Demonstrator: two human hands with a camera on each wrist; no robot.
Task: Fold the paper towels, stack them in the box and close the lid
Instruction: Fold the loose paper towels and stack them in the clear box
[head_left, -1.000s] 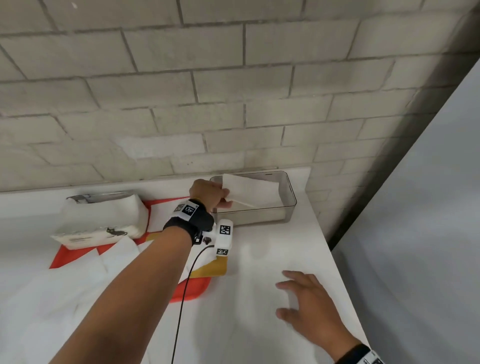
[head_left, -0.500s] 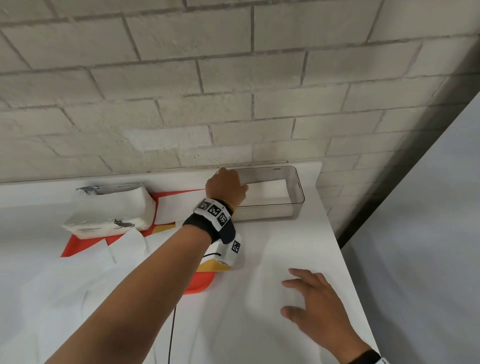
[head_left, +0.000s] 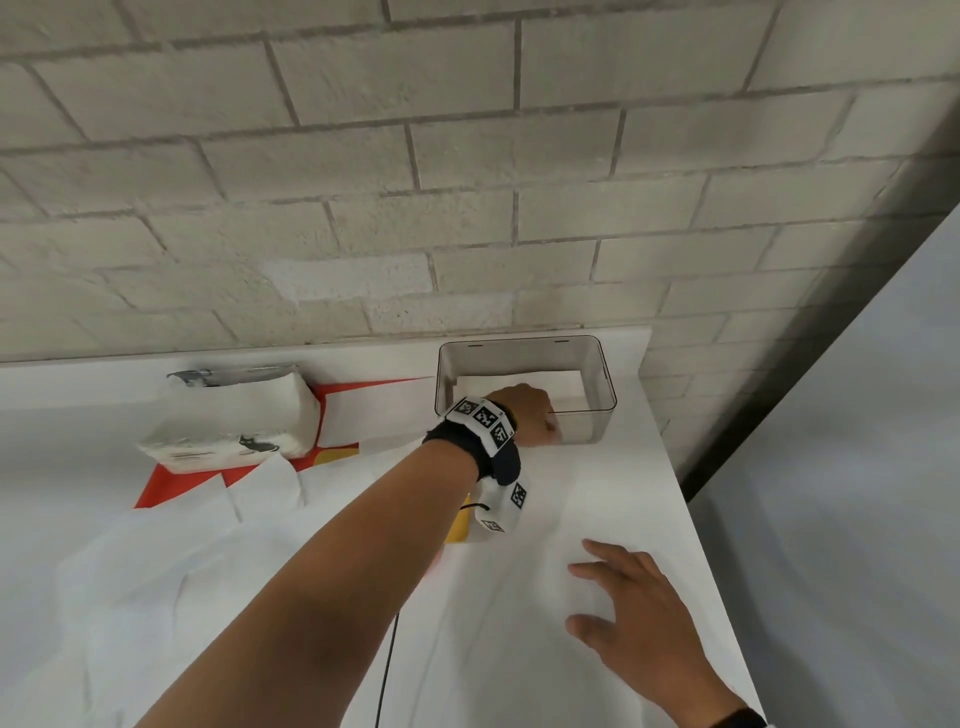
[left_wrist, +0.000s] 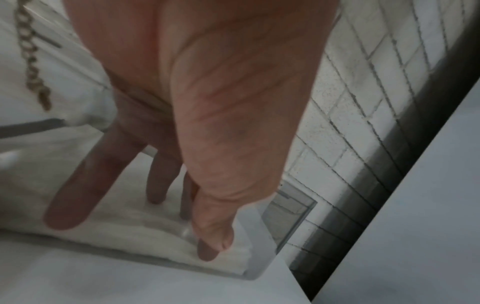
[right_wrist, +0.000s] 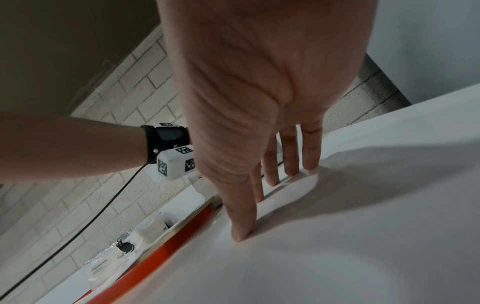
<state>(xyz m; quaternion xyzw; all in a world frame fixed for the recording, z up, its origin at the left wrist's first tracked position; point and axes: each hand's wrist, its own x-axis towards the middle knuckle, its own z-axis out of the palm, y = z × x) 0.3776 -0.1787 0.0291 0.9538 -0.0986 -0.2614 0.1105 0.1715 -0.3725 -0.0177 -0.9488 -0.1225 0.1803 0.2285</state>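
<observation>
The clear box (head_left: 605, 376) stands open at the back right of the white table, against the brick wall. Folded white towels (head_left: 569, 382) lie inside it. My left hand (head_left: 527, 415) reaches into the box. In the left wrist view its straight fingers (left_wrist: 153, 185) press on the folded towels (left_wrist: 124, 232), with the thumb at the clear front wall (left_wrist: 259, 236). My right hand (head_left: 618, 592) lies flat with spread fingers on an unfolded towel (head_left: 509, 634) near the front right; its fingertips (right_wrist: 241, 232) press that towel (right_wrist: 350, 226).
A pack of paper towels (head_left: 234, 415) sits on an orange tray (head_left: 171, 478) at the left, beside a flat white rectangle (head_left: 374, 415). Loose unfolded towels (head_left: 156, 561) cover the front left. The table's right edge (head_left: 691, 519) runs close to my right hand.
My left hand has lowered the folded towel into the box, let it go and now presses it down. My right hand has stayed on the flat towel.
</observation>
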